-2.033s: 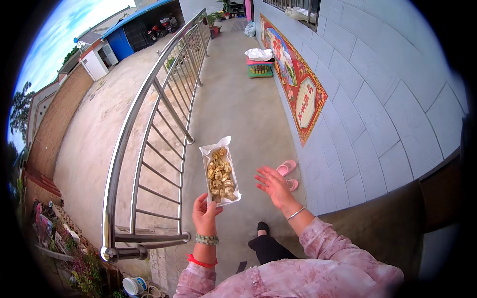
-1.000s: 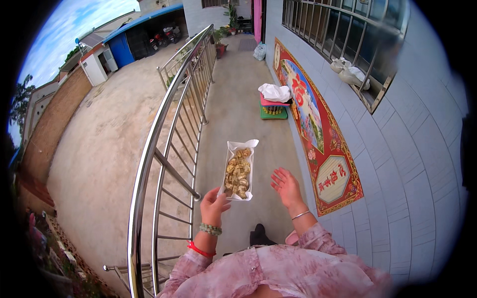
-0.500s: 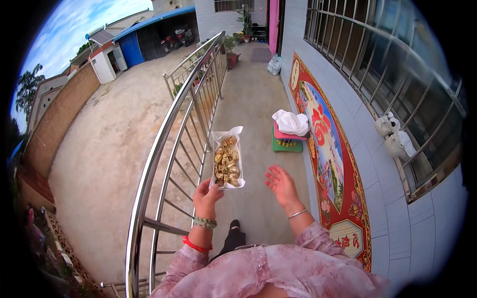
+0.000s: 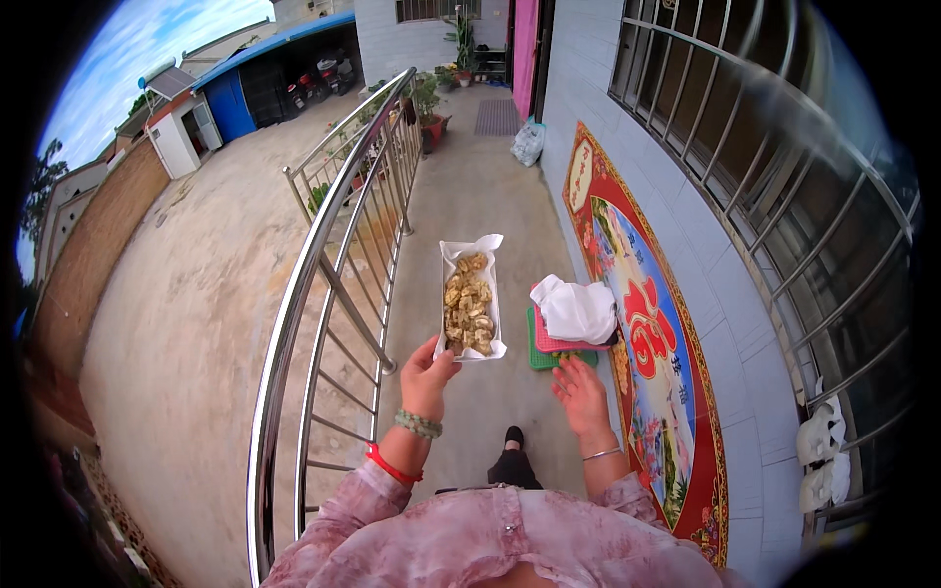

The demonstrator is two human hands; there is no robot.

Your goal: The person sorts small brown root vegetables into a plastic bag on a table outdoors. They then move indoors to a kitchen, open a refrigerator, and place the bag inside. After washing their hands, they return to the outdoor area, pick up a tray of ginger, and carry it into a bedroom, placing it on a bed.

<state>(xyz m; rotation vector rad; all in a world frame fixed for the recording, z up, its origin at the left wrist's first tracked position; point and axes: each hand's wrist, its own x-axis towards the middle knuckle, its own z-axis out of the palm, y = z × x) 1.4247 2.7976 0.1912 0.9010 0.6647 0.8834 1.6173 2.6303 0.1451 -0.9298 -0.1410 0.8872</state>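
My left hand (image 4: 425, 377) is closed on the near left corner of a white paper-lined tray (image 4: 495, 338). The tray lies level in front of me, full of golden-brown lumpy pieces (image 4: 469, 302) whose kind I cannot make out for certain. My right hand (image 4: 580, 389) holds nothing, its fingers apart, and overlaps the near edge of a low stack by the wall. That stack has a green basket or tray (image 4: 537, 353) at the bottom, a pink one (image 4: 545, 331) above it and a crumpled white cloth or bag (image 4: 576, 309) on top.
A steel railing (image 4: 328, 265) runs along my left, with a concrete yard (image 4: 196, 294) beyond. On the right are a tiled wall with a red decorated panel (image 4: 647, 323) and window bars (image 4: 745, 147). Ahead are a plastic bag (image 4: 527, 144), a mat (image 4: 500, 118) and potted plants (image 4: 429, 118).
I have moved forward along the walkway, so the stack is nearer. The tray has shifted right in view, still in my left hand. My right hand is lower, beside the stack.
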